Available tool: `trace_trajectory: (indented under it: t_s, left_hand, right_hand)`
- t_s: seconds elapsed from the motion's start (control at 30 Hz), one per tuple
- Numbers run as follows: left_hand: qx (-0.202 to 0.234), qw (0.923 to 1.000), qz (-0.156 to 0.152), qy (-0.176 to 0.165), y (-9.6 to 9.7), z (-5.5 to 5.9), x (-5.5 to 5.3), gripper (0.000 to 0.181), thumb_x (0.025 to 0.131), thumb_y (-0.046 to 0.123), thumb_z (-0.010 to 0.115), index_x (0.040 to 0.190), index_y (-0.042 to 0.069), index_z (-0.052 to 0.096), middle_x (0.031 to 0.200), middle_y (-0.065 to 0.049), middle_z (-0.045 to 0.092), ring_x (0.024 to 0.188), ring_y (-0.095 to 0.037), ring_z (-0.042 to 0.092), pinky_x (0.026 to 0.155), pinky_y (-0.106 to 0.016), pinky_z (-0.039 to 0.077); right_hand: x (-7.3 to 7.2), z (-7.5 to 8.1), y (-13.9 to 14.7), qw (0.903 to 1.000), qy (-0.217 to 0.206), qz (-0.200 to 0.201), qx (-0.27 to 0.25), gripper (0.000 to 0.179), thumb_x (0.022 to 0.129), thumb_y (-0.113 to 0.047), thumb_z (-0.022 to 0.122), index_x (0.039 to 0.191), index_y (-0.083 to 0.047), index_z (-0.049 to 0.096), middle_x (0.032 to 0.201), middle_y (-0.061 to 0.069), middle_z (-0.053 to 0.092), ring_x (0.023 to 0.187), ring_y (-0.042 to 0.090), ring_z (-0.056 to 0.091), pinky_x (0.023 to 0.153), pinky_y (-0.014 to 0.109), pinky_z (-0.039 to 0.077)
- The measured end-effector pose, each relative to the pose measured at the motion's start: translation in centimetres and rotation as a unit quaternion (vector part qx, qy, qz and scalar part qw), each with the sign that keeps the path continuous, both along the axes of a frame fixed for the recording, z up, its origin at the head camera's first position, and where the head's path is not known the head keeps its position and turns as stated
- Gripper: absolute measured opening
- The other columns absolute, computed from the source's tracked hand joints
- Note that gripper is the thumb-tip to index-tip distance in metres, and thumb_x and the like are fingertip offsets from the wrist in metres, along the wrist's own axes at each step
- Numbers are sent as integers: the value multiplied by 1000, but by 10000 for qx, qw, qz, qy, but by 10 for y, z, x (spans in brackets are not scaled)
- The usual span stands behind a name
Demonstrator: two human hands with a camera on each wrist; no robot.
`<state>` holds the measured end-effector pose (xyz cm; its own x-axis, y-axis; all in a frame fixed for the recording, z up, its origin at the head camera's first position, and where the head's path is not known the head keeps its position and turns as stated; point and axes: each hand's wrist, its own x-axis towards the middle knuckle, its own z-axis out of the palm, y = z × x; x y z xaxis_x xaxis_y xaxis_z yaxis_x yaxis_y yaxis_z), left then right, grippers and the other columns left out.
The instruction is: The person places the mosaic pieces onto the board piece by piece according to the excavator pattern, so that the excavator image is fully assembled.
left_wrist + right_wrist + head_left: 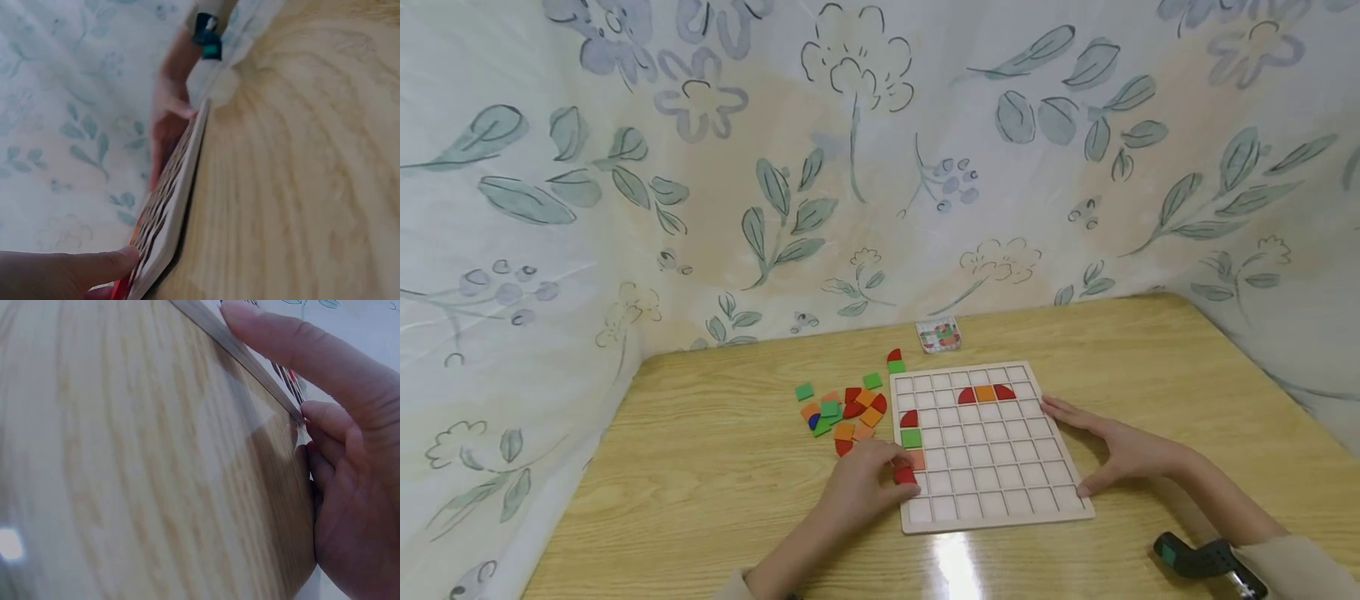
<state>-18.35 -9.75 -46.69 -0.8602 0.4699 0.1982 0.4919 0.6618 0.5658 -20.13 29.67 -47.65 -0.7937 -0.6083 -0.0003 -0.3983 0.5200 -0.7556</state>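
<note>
A pale wooden grid board [992, 504] lies on the table. At its left edge, my left hand [863, 483] pinches a red tile [906, 475] low in the left column. Directly above that tile sit an orange-pink tile [916, 459], a green square [911, 438] and a red quarter-round tile [910, 418]. Higher on the grid, an orange square [985, 393] lies between two red quarter-rounds. My right hand [1138, 450] rests along the board's right edge, thumb and fingers spread. The left wrist view shows the left thumb [103, 267] over the board's rim.
Left of the board is a loose pile of red, orange and green tiles [831, 409], with one blue piece. A red and a green tile [896, 367] lie by the top-left corner. Behind the board is a small pattern card [939, 335]. Floral cloth [880, 167] surrounds the wooden table [700, 467].
</note>
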Motion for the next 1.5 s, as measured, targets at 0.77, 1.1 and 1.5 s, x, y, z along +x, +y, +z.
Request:
trace_trajectory:
  t_s: [0.77, 1.1, 1.5]
  left_hand:
    - [-230, 9968, -247, 727, 10, 1, 6, 26, 76, 32, 75, 99, 21, 70, 95, 11, 67, 87, -7, 53, 77, -22, 45]
    - [-46, 9953, -771, 587, 6, 3, -1, 22, 79, 26, 73, 100, 22, 71, 95, 15, 67, 85, -3, 51, 74, -17, 42]
    - [-329, 9949, -952, 87, 4, 8, -3, 26, 80, 27, 72, 105, 24, 70, 99, 16, 66, 82, -3, 46, 70, -15, 39]
  right_hand:
    - [0, 3, 0, 9998, -148, -81, 74, 104, 68, -29, 81, 148, -12, 17, 153, 18, 8, 128, -20, 1, 91, -1, 6]
    - [-1, 4, 0, 10000, -47, 13, -18, 104, 67, -28, 81, 148, -9, 18, 152, 21, 8, 129, -18, 1, 91, -2, 7]
    - [-1, 1, 1, 9998, -180, -37, 5, 105, 66, -29, 82, 148, -10, 19, 152, 21, 7, 128, -21, 1, 91, -3, 7]
